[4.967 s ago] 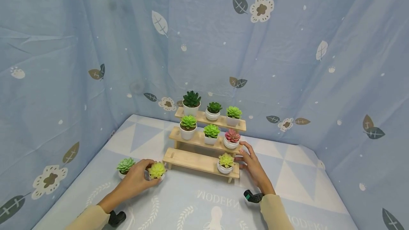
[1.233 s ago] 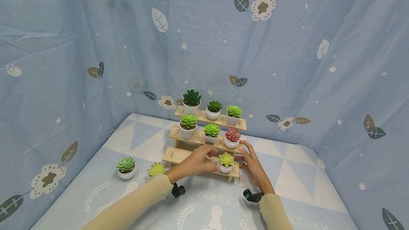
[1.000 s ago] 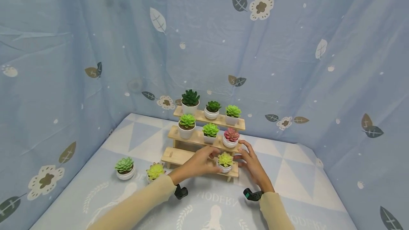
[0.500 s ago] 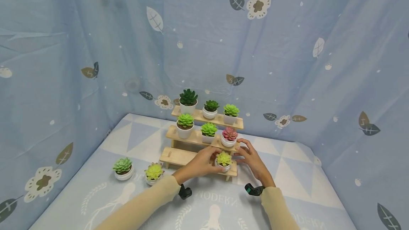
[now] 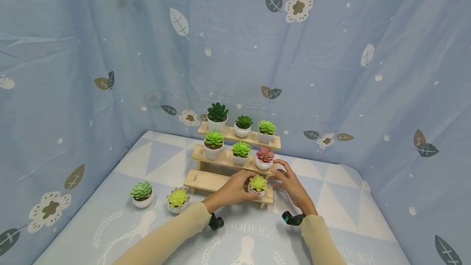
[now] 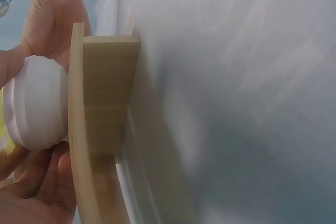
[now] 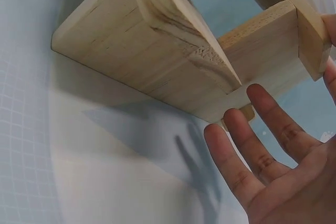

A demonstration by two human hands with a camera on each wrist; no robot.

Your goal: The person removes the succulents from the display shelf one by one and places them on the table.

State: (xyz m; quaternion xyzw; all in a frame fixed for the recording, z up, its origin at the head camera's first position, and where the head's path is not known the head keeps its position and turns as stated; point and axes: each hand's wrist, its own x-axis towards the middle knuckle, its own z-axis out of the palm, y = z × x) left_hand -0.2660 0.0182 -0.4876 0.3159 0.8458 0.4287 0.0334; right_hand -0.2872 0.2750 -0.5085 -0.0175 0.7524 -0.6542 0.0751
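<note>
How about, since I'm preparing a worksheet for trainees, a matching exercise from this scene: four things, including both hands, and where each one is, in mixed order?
Things:
1. Left hand
2. Right hand
3. Red succulent
4. Mint-green succulent

Places:
A. At the right end of the wooden stand, with no pot in its grasp
B. On the table, to the left of the stand
C. Holding the white pot of a yellow-green succulent
D. On the middle shelf

Pairs: 1-C, 2-A, 3-D, 4-B
</note>
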